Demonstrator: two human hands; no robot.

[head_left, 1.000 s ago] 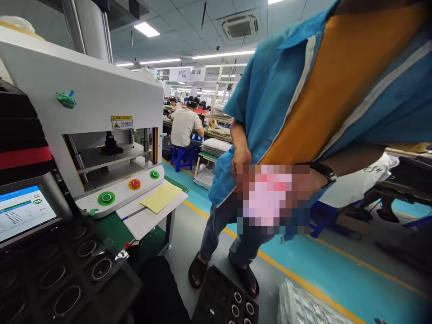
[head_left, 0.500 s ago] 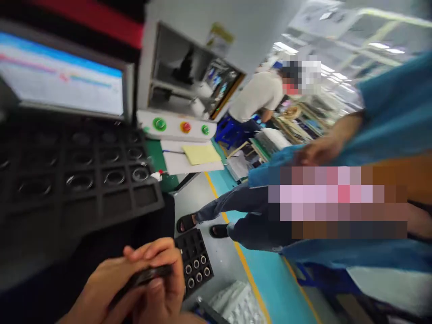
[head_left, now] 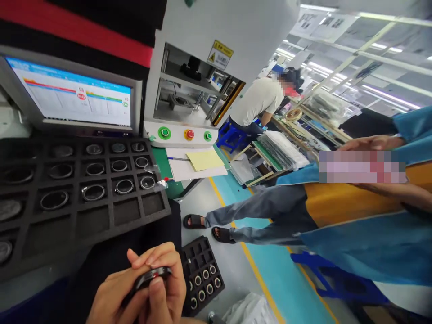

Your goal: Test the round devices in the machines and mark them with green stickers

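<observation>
At the bottom left of centre, my left hand (head_left: pixel 113 294) and my right hand (head_left: pixel 170 283) are together around a dark round part (head_left: pixel 148 278) with a small red spot on its edge. The fingers of both hands are closed on it. Just beyond them lies a black foam tray (head_left: pixel 126 211) with square pockets. Several pockets hold round ring-like parts (head_left: pixel 93 192), while some in the nearest row hold nothing.
A screen (head_left: pixel 81 96) stands behind the tray. The machine's panel (head_left: pixel 177 135) has green and red buttons, with papers (head_left: pixel 205 160) below. A second tray (head_left: pixel 202 270) sits lower down. One person in blue (head_left: pixel 367 234) stands at right; another (head_left: pixel 258 101) bends behind.
The view has shifted slightly and become sharper. Both hands still hold the dark part, whose red spot now shows. The standing person's hands have moved to the right.
</observation>
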